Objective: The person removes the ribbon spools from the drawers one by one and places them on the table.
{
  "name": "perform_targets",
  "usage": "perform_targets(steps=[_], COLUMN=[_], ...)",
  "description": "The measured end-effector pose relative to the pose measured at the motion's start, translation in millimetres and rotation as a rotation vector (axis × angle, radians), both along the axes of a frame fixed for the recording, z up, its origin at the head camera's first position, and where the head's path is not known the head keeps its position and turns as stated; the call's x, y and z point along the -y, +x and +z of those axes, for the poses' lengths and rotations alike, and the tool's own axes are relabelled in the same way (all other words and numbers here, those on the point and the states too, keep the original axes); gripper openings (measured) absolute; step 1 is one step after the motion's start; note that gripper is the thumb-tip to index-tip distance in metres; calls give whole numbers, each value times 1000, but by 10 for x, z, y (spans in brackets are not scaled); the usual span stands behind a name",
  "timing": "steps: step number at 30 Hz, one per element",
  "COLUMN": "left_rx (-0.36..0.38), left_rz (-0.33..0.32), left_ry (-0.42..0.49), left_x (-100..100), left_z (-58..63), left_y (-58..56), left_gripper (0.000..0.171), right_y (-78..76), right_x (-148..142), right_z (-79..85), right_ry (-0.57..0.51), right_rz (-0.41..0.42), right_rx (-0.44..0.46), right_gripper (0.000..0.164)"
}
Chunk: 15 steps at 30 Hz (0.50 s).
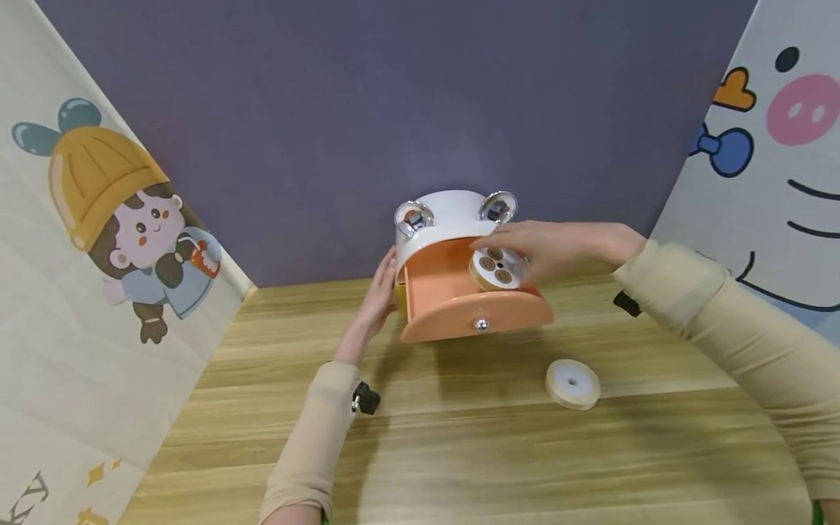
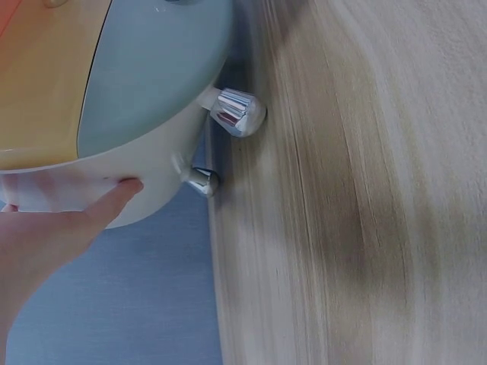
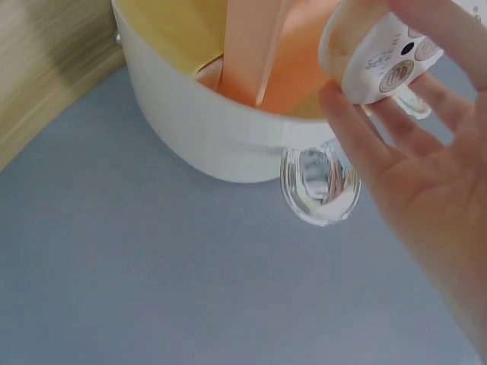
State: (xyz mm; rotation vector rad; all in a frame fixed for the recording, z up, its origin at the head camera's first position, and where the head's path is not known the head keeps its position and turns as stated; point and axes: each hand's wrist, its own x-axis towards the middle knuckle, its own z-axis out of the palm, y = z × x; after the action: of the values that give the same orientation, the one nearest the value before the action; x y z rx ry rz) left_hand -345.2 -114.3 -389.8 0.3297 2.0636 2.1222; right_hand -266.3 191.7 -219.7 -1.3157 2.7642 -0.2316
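A white rounded storage box (image 1: pixel 453 211) with two shiny knobs on top stands against the back wall. Its orange drawer (image 1: pixel 446 315), with a silver knob, is pulled out. My right hand (image 1: pixel 554 248) holds a ribbon spool (image 1: pixel 496 268) over the drawer's right part, its white label with brown circles facing me. In the right wrist view, fingers and thumb grip that spool (image 3: pixel 396 65) by its edges. My left hand (image 1: pixel 375 297) rests along the box's left side. The left wrist view shows its thumb (image 2: pixel 118 199) extended against the white wall of the box.
A second ribbon spool (image 1: pixel 573 384) lies flat on the wood-grain table (image 1: pixel 499 467), in front and to the right of the drawer. Grey-blue fabric (image 1: pixel 394 95) forms the back wall. Printed cartoon panels (image 1: pixel 72 350) stand on both sides. Silver feet (image 2: pixel 237 112) show under the box.
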Motion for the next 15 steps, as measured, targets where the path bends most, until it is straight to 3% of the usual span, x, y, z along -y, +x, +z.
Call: perform_targets(steps=[15], left_rx=[2], left_rz=[4], left_ry=[-2], left_x=[-12], left_z=[12], left_y=[29], left_gripper=[54], right_y=[131], right_x=[-455], right_z=[27], right_ry=[-107], right_rz=[-88], right_rx=[-44], right_gripper=[82])
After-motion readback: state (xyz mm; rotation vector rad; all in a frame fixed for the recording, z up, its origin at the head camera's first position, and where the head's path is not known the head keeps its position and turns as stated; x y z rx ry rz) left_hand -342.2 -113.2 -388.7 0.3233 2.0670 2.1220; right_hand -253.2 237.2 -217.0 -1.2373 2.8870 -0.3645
